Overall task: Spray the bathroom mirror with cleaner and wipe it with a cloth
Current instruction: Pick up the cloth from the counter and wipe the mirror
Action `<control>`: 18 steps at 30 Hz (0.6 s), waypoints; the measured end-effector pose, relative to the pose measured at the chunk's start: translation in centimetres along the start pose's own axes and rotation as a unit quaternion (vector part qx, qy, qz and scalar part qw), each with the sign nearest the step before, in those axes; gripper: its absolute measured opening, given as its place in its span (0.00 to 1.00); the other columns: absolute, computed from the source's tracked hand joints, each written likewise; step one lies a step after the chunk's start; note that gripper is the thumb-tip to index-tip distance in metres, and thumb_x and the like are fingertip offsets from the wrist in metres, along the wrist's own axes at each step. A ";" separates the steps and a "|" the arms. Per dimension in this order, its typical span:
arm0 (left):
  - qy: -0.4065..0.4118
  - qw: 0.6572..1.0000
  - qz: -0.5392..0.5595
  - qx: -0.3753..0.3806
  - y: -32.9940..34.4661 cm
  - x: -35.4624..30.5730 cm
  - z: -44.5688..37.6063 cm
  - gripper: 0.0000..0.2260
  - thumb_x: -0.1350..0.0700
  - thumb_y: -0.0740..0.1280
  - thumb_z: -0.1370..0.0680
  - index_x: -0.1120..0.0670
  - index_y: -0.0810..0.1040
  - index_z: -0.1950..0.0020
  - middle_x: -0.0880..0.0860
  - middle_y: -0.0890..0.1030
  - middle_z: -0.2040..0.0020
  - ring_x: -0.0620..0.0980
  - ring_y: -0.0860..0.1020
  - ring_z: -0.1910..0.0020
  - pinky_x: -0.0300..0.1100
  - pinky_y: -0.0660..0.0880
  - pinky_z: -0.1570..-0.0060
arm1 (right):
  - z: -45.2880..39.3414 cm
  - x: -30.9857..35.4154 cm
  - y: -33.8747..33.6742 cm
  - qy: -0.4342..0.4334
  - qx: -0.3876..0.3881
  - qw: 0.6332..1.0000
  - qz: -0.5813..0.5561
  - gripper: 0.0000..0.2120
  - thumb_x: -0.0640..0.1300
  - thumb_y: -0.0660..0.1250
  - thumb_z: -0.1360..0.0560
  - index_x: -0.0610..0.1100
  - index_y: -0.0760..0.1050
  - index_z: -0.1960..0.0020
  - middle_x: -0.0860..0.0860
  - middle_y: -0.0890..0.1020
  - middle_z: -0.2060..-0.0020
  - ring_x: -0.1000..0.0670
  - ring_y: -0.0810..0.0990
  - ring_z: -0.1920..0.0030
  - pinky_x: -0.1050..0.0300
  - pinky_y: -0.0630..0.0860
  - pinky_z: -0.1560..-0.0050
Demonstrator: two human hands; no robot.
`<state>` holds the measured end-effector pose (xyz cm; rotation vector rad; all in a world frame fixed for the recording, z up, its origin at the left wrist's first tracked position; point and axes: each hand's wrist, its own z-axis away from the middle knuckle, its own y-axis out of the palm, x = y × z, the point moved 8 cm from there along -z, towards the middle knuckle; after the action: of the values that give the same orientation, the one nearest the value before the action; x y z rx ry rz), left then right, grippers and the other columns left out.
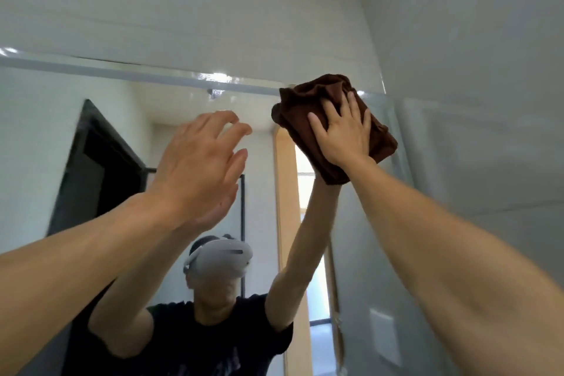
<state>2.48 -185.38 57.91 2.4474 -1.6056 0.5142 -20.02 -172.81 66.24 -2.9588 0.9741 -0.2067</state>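
Observation:
The bathroom mirror [76,131] fills the lower left and centre of the view, its top edge running across under the tiled wall. A bunched dark brown cloth [299,107] lies against the glass near the mirror's upper right corner. My right hand [341,134] presses flat on the cloth with fingers spread. My left hand [201,168] is raised in front of the mirror to the left of the cloth, fingers loosely bent, holding nothing. No spray bottle is in view.
White tiled walls [457,40] rise above and to the right of the mirror, meeting in a corner close to the cloth. The glass reflects a person in a dark T-shirt and headset, a dark doorway and a lit wooden-framed opening.

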 end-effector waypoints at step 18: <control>0.052 0.994 -0.084 0.042 -5.4 2.3 6.2 0.19 0.49 0.57 0.21 0.55 0.78 0.37 0.56 0.78 0.38 0.57 0.76 0.39 0.54 0.73 0.40 | 2.3 2.7 0.8 0.105 -0.004 0.994 -0.023 0.31 0.66 0.50 0.19 0.53 0.64 0.21 0.43 0.56 0.18 0.42 0.45 0.17 0.33 0.42 0.21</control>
<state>9.46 -187.16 53.32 2.5417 -1.3497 0.6807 -18.05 -175.11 64.24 -3.0146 0.9267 -0.5271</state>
